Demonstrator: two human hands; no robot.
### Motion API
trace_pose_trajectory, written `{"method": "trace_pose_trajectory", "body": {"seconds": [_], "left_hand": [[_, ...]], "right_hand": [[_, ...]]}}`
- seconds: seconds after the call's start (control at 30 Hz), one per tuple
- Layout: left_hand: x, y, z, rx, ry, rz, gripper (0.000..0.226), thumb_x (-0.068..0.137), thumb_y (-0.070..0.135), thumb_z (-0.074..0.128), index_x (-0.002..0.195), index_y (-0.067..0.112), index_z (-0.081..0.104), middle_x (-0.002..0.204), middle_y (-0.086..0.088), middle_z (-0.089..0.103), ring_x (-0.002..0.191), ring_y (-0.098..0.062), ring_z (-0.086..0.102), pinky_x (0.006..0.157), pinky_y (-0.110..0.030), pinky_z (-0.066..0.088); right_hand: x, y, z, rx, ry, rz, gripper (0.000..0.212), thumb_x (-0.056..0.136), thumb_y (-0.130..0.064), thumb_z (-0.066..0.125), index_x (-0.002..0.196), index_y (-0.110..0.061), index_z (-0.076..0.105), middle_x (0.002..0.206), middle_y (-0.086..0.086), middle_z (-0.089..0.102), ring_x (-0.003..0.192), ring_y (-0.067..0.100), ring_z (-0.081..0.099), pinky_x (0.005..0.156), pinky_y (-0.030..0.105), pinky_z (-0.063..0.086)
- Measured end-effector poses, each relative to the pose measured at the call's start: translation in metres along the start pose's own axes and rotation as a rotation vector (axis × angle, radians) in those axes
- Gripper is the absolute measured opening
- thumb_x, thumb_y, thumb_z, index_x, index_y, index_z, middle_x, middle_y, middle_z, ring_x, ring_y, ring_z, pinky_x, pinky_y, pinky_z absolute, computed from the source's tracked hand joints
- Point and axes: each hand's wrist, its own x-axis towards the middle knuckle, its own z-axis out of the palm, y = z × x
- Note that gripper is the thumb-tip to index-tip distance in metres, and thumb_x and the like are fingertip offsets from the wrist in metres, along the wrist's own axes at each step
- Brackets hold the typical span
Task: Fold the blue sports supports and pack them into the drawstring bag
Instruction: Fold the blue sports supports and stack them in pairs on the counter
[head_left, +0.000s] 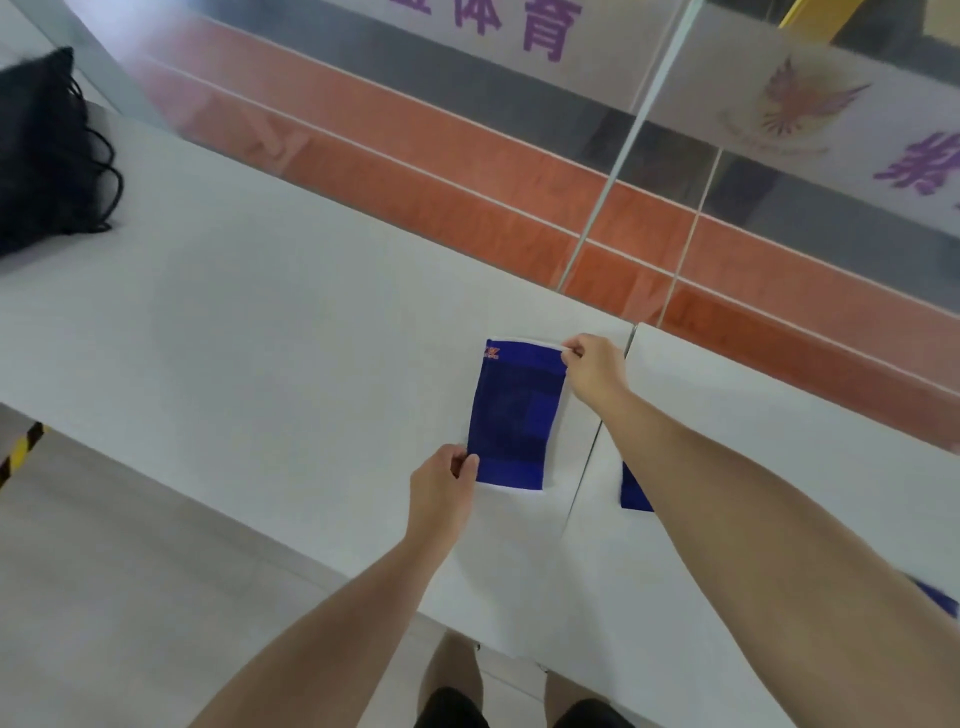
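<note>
The blue sports support (514, 415) lies flat on the white surface (260, 332), pinched at its 1 o'clock corner by the right hand (592, 369) and at its 7 o'clock corner by the left hand (444, 486), fingers closed on the fabric at both. With only opposite corners held, the stretchy cloth could twist or sag and fold crooked. The drawstring bag (47, 150) sits well apart at 10 o'clock, so a loose fold might spring open on the way there.

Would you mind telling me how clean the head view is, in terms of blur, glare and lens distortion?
Head view: soft throughout; the blue support pinched by left hand and right hand shows blocky patches; the glass partition carries hazy reflections, smeared at top left; table edges bow from the wide lens; the black drawstring bag lacks detail.
</note>
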Motion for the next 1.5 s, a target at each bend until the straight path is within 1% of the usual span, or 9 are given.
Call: {"method": "trace_pose_trajectory", "body": {"seconds": [0.23,0.33,0.4,0.47,0.6,0.77,1.07,1.3,1.5], "left_hand": [[0.010,-0.011,0.004,0.052,0.003,0.034,0.008,0.098,0.027,0.054,0.096,0.021,0.060,0.085,0.011,0.062,0.075,-0.009,0.058,0.057,-0.013,0.040],[0.015,-0.015,0.009,0.128,0.015,0.087,0.017,0.096,0.028,0.053,0.112,0.023,0.055,0.108,0.006,0.055,0.095,-0.014,0.054,0.074,-0.020,0.037],[0.013,-0.015,0.012,0.250,0.038,0.162,0.026,0.096,0.031,0.053,0.121,0.025,0.052,0.120,0.005,0.050,0.109,-0.019,0.043,0.085,-0.023,0.034],[0.006,-0.007,0.012,0.298,0.053,0.240,0.031,0.097,0.031,0.055,0.127,0.024,0.054,0.127,0.005,0.049,0.116,-0.020,0.036,0.094,-0.029,0.041],[-0.005,0.020,0.020,0.346,0.007,0.431,0.023,0.096,0.025,0.060,0.119,0.020,0.061,0.123,0.003,0.057,0.114,-0.022,0.044,0.097,-0.035,0.048],[-0.023,0.059,0.061,0.426,-0.112,0.586,0.021,0.098,0.026,0.057,0.115,0.017,0.064,0.115,0.002,0.061,0.102,-0.018,0.051,0.088,-0.031,0.047],[-0.072,0.111,0.175,0.652,-0.356,0.434,0.056,0.098,0.039,0.051,0.150,0.027,0.035,0.156,-0.002,0.028,0.137,-0.028,0.032,0.107,-0.041,0.041],[-0.114,0.116,0.239,0.923,-0.391,0.560,0.050,0.099,0.038,0.046,0.147,0.028,0.038,0.163,-0.004,0.013,0.140,-0.034,0.021,0.107,-0.042,0.039],[-0.152,0.131,0.272,1.046,-0.477,0.651,0.048,0.100,0.037,0.043,0.147,0.026,0.039,0.162,-0.004,0.014,0.142,-0.030,0.021,0.113,-0.041,0.031]], "right_hand": [[0.007,0.010,0.016,0.086,0.013,0.040,0.017,0.096,-0.013,0.057,0.108,-0.010,0.069,0.104,0.008,0.072,0.095,0.026,0.069,0.091,0.044,0.057],[-0.002,0.016,0.016,0.115,0.062,0.046,0.020,0.097,-0.019,0.056,0.109,-0.010,0.067,0.101,0.008,0.072,0.093,0.025,0.068,0.089,0.042,0.056],[-0.016,0.022,0.008,0.065,0.079,0.017,0.018,0.098,-0.022,0.053,0.099,-0.011,0.068,0.091,0.005,0.071,0.087,0.022,0.065,0.081,0.037,0.054],[-0.033,0.031,-0.007,0.014,0.079,-0.013,0.023,0.099,-0.021,0.050,0.086,-0.010,0.065,0.082,0.003,0.067,0.078,0.021,0.061,0.071,0.033,0.048],[-0.063,0.066,-0.044,-0.136,0.077,-0.038,0.034,0.099,-0.018,0.043,0.066,-0.013,0.051,0.068,0.004,0.057,0.067,0.025,0.055,0.061,0.037,0.044],[-0.102,0.126,-0.095,-0.226,0.078,0.054,0.029,0.097,-0.016,0.043,0.074,-0.016,0.060,0.077,0.003,0.062,0.072,0.024,0.059,0.068,0.039,0.053],[-0.174,0.269,-0.180,-0.221,0.149,0.260,0.026,0.097,-0.019,0.046,0.072,-0.022,0.053,0.083,0.003,0.063,0.080,0.030,0.060,0.067,0.035,0.045],[-0.232,0.366,-0.218,-0.202,0.187,0.420,0.034,0.097,-0.015,0.044,0.064,-0.022,0.043,0.072,0.001,0.057,0.070,0.026,0.055,0.065,0.035,0.045],[-0.264,0.404,-0.231,-0.144,0.209,0.489,0.021,0.097,-0.020,0.046,0.082,-0.017,0.059,0.090,0.005,0.065,0.083,0.026,0.060,0.075,0.038,0.051]]}}
